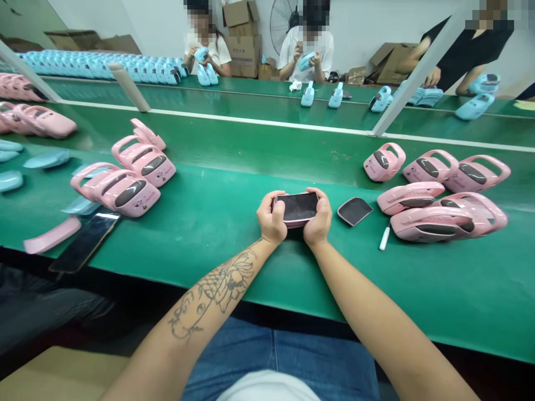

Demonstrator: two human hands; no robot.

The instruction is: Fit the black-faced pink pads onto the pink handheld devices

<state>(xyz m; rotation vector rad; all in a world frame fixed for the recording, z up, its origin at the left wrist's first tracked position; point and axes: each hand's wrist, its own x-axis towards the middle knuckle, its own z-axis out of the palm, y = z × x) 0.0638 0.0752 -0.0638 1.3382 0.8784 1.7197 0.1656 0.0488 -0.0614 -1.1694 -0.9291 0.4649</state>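
Between my left hand [271, 221] and my right hand [318, 223] is a small stack of dark, glossy panels with pink edges [298, 207]. Both hands are closed on its opposite ends, thumbs over the top, just at the green bench. A single dark panel with a pale rim [355, 211] lies to the right of my right hand. Beyond it, a white-handled tool [384, 238] rests beside pink handled housings with dark windows [432, 224]. More pink housings [132, 192] stand to the left of my left hand.
A phone [86, 242] and a curved pink strip [52, 235] lie at the left front edge. Pale blue pieces [47, 159] are scattered nearby. A white rail [259, 123] crosses behind, with slanted posts. Across it, co-workers handle blue housings [308, 94]; cartons [242, 53] stand behind.
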